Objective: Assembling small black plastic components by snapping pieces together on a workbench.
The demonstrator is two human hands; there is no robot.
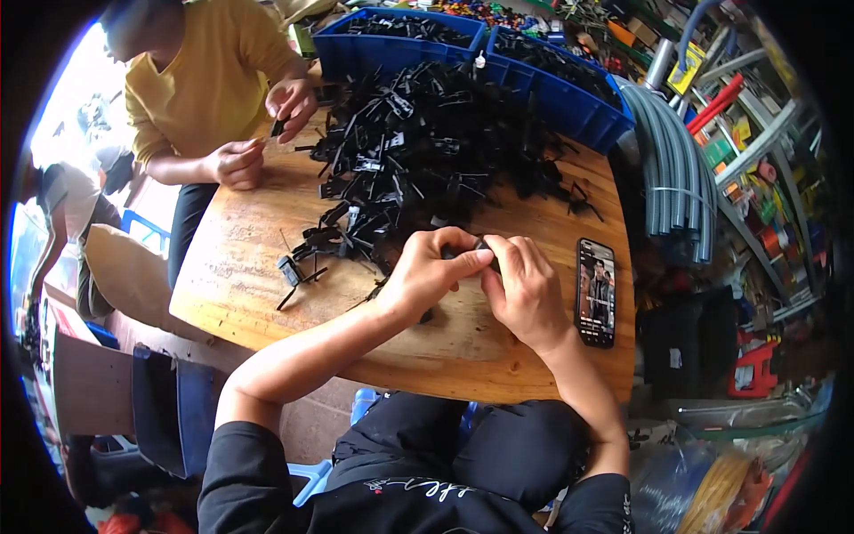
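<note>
1. The person's bare left hand (433, 271) reaches in over a brown wooden tabletop (240, 294), its forearm slanting up and rightward from a bent elbow at lower left. Its thumb lies straight, tip toward the right, over curled fingers.
2. The person's bare right hand (532, 298) comes from lower right, the forearm slanting up and leftward. The back of this hand faces up; its fingers bend inward toward the left thumb tip.
3. The fingertips of the two hands meet around a small black plastic piece (481, 243). The left thumb and fingers pinch it, and the right fingertips close in on it from the other side.
4. That piece sits above the table, in front of the person and just off the near edge of a large heap of black plastic parts with thin rods (418, 142).
5. Only a dark bit of the piece shows at the fingertips, its end upward and away from the person; the fingers cover the remainder, so I cannot tell its long axis.
6. Left of the left hand, a loose black part with thin rods (289, 270) lies on the wood, one rod pointing toward the person and leftward.
7. A black-framed smartphone (596, 292) lies right of the right hand, its long side running away from the person.
</note>
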